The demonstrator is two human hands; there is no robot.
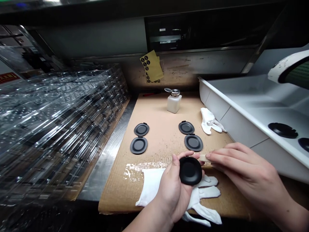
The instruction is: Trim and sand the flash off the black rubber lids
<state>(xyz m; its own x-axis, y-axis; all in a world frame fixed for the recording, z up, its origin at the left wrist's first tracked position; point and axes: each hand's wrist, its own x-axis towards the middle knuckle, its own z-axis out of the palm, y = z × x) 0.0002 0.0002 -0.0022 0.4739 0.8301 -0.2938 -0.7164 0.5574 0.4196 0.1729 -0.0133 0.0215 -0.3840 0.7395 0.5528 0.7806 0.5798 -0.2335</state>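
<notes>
My left hand [177, 190] holds a rounded black plastic lid [190, 170] by its edge, its dished face turned up. At the lid's upper right, my right hand [246, 170] pinches a small flat cream-coloured piece [204, 158]; its exact kind cannot be made out. Below my hands lies a white glove [152, 183], partly hidden by my left hand and forearm. Similar black lids lie in two pairs on the cardboard: an upper left lid [141, 129], a lower left lid [138, 145], an upper right lid [186, 127] and a lower right lid [193, 142].
A squarish bottle [174, 103] with its metal cap flipped up stands at the back of the cardboard [161, 119]. Clear plastic trays [60, 129] are stacked at left. A white bin [236, 100] with black parts [283, 130] stands at right, beside another white glove [210, 120].
</notes>
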